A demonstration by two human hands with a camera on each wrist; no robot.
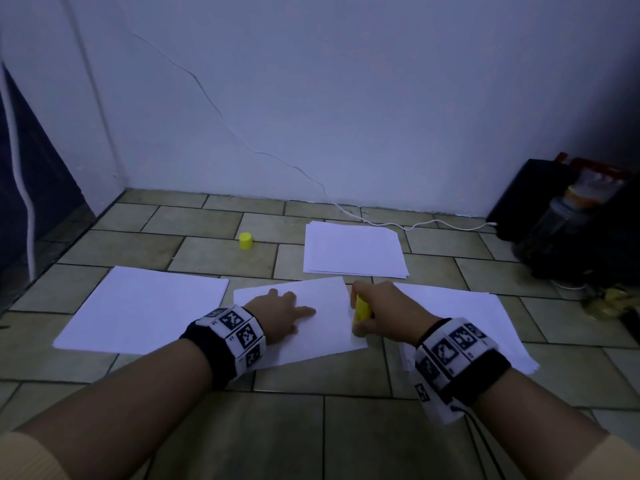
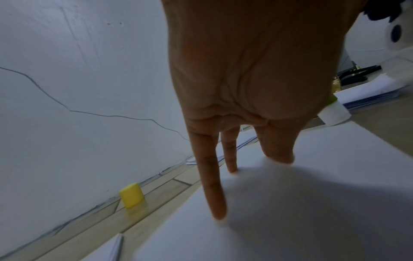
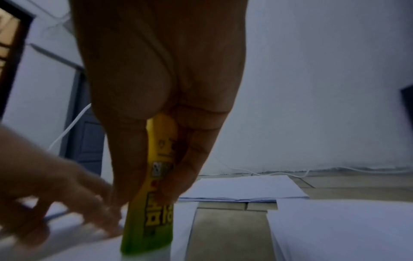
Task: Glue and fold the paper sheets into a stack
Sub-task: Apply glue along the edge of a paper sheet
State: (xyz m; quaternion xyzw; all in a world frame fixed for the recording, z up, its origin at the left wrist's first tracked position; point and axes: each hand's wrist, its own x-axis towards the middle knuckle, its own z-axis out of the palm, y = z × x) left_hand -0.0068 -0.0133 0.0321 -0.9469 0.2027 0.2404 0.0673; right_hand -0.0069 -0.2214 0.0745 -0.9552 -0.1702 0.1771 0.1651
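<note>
Yellow glue stick (image 1: pixel 362 311) is gripped upright in the right hand (image 1: pixel 388 311), tip down on the middle sheet (image 1: pixel 322 327), which lies on the floor and is pinned by the flat, straight-fingered left hand (image 1: pixel 280 311). With weak pinning, the sheet could be dragged or creased by the stroke. Only the right wrist view shows tip contact.

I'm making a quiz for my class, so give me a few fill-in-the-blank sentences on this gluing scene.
1. The right hand grips a ____ glue stick.
2. The left hand presses flat on the ____ sheet.
3. The cap stands on the ____.

Missing words: yellow; middle; floor
</note>
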